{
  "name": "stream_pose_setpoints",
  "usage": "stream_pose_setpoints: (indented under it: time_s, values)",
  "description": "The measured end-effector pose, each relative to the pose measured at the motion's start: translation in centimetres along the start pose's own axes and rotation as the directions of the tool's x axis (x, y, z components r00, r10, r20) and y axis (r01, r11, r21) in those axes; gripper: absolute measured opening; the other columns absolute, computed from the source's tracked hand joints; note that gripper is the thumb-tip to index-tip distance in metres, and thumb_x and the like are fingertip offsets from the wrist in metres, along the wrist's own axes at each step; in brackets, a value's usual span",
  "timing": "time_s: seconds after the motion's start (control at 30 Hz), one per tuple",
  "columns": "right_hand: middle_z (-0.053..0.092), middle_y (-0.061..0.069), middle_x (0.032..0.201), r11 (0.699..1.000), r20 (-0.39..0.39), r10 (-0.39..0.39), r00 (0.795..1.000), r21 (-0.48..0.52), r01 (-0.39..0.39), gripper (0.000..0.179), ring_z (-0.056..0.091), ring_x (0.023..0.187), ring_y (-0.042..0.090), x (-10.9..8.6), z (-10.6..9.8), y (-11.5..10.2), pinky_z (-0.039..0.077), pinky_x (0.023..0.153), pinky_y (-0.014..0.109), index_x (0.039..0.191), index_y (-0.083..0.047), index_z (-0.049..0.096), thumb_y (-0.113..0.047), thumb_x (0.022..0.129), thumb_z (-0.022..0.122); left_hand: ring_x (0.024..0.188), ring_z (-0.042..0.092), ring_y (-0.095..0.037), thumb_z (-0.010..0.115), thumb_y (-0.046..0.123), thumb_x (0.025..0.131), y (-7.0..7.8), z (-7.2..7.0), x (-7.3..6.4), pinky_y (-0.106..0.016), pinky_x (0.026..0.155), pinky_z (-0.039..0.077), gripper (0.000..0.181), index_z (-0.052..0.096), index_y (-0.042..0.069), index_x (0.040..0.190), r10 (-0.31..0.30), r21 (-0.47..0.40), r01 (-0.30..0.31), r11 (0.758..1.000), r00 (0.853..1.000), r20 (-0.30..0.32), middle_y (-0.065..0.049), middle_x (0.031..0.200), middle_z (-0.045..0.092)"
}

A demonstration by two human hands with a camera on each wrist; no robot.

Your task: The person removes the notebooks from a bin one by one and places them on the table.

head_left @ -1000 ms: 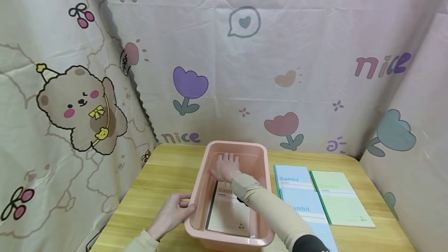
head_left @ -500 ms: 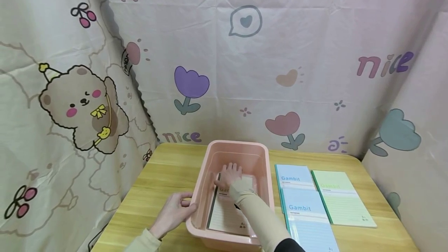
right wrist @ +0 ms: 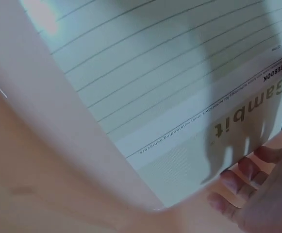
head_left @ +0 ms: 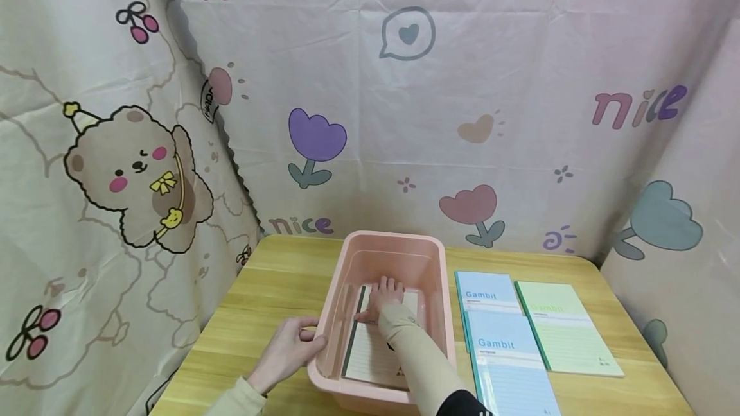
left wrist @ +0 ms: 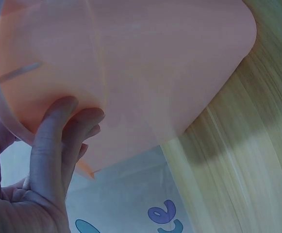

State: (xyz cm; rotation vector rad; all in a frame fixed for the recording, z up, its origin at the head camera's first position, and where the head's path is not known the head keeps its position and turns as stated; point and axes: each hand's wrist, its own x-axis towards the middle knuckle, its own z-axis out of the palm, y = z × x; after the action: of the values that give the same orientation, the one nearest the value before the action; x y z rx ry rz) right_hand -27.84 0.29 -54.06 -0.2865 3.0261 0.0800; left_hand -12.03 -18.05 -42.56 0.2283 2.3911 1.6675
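Observation:
My left hand (head_left: 289,346) grips the left rim of a pink plastic bin (head_left: 435,260), thumb over the edge and fingers against the outside wall. In the left wrist view, the fingers (left wrist: 51,141) press on that wall. My right hand (head_left: 384,298) is down inside the bin, at the far end of a notebook (head_left: 370,355) with a pale lined cover, brown "Gambit" lettering and a dark spine. Its spread fingertips touch the notebook's top edge in the right wrist view, and the thumb is at the spine side, partly cut off. The notebook lies on the bin floor.
Right of the bin, two blue notebooks (head_left: 509,358) overlap on the wooden table (head_left: 283,275). A green notebook (head_left: 572,332) lies beside them. A patterned cloth (head_left: 393,95) hangs behind and at both sides of the table.
My right hand has moved from the bin's far end down and nearer, onto the notebook's top edge. The left hand keeps its hold on the rim.

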Motion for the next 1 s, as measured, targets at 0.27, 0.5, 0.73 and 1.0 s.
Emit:
stream_pose_setpoints:
  time_s: [0.27,0.5,0.73,1.0]
  values:
    - [0.054,0.007,0.12,1.0,0.018,-0.012,1.0,0.005,0.012,0.096,0.051,0.116,0.024,-0.14,-0.35,-0.12,0.045,0.103,0.044,0.13,-0.011,0.058,-0.082,0.067,0.069,0.082,0.076,-0.032,0.059,0.004,0.089,0.03,0.03,0.01,-0.029,0.061,0.064,0.05,0.051,-0.022,0.131,-0.004,0.002,0.004,1.0,1.0,-0.004,-0.03,0.097,0.074]
    - [0.055,0.006,0.124,1.0,0.01,-0.011,1.0,0.004,0.011,0.1,0.051,0.119,0.025,0.09,-0.33,-0.06,0.044,0.104,0.044,0.132,-0.01,0.056,-0.083,0.065,0.07,0.084,0.076,-0.039,0.059,0.004,0.089,0.04,0.06,0.02,-0.031,0.063,0.065,0.051,0.05,-0.022,0.131,-0.003,-0.007,0.003,1.0,1.0,-0.005,-0.032,0.099,0.073]
    - [0.057,0.008,0.125,1.0,-0.035,-0.024,0.999,0.001,0.024,0.104,0.053,0.118,0.026,0.32,-0.1,0.19,0.045,0.105,0.044,0.132,-0.008,0.052,-0.082,0.061,0.073,0.084,0.075,-0.04,0.059,0.004,0.089,-0.01,0.13,-0.03,-0.031,0.064,0.065,0.05,0.05,-0.022,0.131,-0.002,-0.015,0.002,1.0,1.0,-0.006,-0.033,0.099,0.073]
    - [0.06,0.012,0.129,0.999,-0.056,-0.045,0.997,0.027,0.046,0.105,0.056,0.12,0.029,0.19,-0.6,0.08,0.048,0.107,0.043,0.13,-0.006,0.052,-0.079,0.059,0.078,0.083,0.075,-0.041,0.059,0.003,0.088,0.04,0.11,0.01,-0.031,0.063,0.065,0.052,0.049,-0.023,0.131,0.011,-0.016,-0.011,1.0,1.0,-0.008,-0.034,0.098,0.073]
